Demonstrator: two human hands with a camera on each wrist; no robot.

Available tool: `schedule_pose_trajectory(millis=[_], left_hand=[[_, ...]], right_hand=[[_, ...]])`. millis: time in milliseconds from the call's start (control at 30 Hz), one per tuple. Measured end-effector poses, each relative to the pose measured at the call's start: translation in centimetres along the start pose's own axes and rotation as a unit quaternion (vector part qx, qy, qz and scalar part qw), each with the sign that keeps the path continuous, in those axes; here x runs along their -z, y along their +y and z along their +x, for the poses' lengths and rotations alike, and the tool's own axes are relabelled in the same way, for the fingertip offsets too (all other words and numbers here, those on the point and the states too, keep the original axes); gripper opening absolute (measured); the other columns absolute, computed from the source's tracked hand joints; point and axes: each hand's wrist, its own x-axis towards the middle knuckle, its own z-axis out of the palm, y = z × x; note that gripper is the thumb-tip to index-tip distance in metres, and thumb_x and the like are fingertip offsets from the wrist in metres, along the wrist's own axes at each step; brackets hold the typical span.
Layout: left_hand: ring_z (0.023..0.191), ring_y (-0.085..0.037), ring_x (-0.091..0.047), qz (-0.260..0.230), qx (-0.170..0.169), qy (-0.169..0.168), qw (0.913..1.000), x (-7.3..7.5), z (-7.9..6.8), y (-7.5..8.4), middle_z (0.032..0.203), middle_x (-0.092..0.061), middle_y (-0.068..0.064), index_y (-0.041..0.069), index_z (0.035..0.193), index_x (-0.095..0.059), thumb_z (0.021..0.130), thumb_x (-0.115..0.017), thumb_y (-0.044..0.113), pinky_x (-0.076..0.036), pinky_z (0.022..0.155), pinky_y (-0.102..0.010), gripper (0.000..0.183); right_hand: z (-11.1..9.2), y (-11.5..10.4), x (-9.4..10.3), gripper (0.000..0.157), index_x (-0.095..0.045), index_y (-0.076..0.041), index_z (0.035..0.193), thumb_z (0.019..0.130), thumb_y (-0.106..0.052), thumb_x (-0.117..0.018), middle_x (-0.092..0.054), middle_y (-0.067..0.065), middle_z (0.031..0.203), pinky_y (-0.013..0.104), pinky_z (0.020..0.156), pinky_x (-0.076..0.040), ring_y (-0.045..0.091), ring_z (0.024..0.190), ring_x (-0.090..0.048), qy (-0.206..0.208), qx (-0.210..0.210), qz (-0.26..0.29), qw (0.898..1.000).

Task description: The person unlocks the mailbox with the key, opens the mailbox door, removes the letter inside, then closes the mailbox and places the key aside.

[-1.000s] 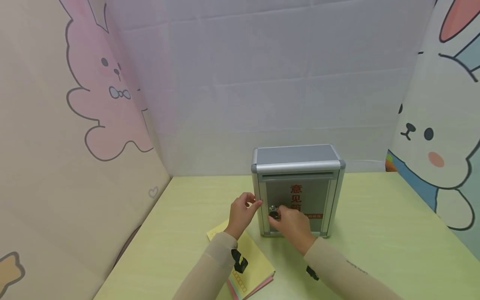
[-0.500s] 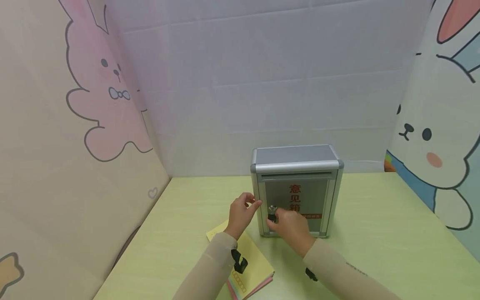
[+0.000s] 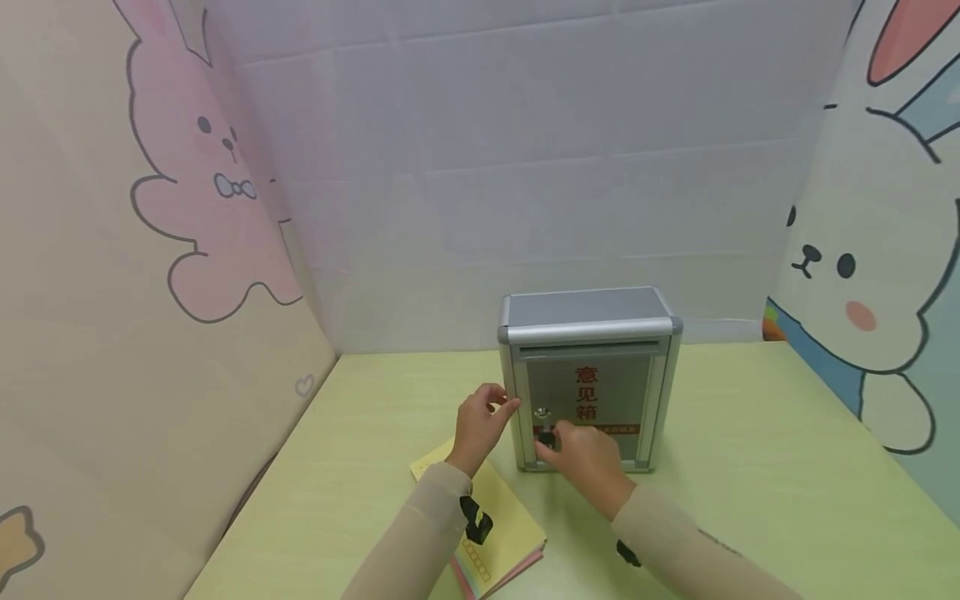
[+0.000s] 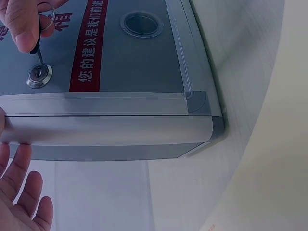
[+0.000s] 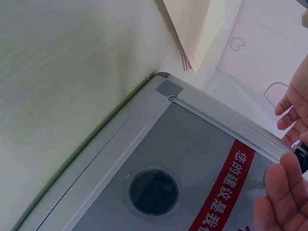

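A grey metal suggestion box [image 3: 588, 308] with silver edges and red Chinese lettering stands upright on the table. My left hand [image 3: 480, 429] rests at its left edge, thumb near the front frame and fairly straight fingers along the side. My right hand [image 3: 588, 458] pinches a black-headed key [image 3: 547, 438] in front of the door. In the left wrist view the key's thin metal shaft points at the round lock [image 4: 39, 74], its tip right at the lock's rim. A metal ring [image 4: 47, 10] hangs from the key. In the right wrist view the right fingers partly hide the key head.
A stack of yellow and pink envelopes [image 3: 502, 517] lies on the pale green table [image 3: 750, 467], under the left forearm. Behind stands a white cloth wall [image 3: 465, 167]. Rabbit-printed cloths flank both sides. A round window [image 5: 154, 191] sits low in the box door.
My right hand has drawn the key head slightly down from the lock, so the lock face and some shaft show. The left hand stays at the box edge. The head view has shifted slightly.
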Motion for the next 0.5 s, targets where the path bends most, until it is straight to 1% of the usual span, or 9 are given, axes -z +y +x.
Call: schedule_pose_trajectory(millis=[267, 400, 500], left_hand=[[0.079, -0.024, -0.058, 0.005, 0.009, -0.002, 0.9999, 0.05, -0.01, 0.09, 0.091, -0.066, -0.011, 0.0, 0.095, -0.062, 0.088, -0.07, 0.019, -0.048, 0.072, -0.036, 0.022], [0.08, -0.025, -0.059, 0.007, 0.009, -0.005, 0.9999, 0.07, 0.01, 0.06, 0.091, -0.067, -0.012, 0.0, 0.095, -0.062, 0.088, -0.071, 0.02, -0.048, 0.072, -0.036, 0.023], [0.08, -0.025, -0.06, 0.009, 0.009, -0.005, 0.9999, 0.11, 0.01, 0.09, 0.091, -0.067, -0.012, 0.0, 0.095, -0.062, 0.088, -0.07, 0.02, -0.049, 0.072, -0.036, 0.023]], right_hand=[[-0.28, 0.0, 0.42, 0.035, -0.051, -0.011, 0.066, 0.081, -0.03, -0.076, -0.022, -0.011, 0.048, 0.016, 0.041, -0.012, -0.001, 0.041, -0.015, -0.007, 0.006, -0.01, 1.0], [-0.51, -0.11, 0.62, 0.034, -0.054, -0.01, 0.068, 0.083, -0.033, -0.074, -0.025, -0.01, 0.047, 0.017, 0.041, -0.013, 0.001, 0.04, -0.019, -0.033, -0.012, -0.013, 0.999], [-0.71, 0.01, 0.46, 0.036, -0.05, -0.011, 0.066, 0.083, -0.031, -0.075, -0.025, -0.008, 0.047, 0.018, 0.041, -0.014, 0.002, 0.041, -0.021, -0.047, -0.022, -0.003, 0.999]])
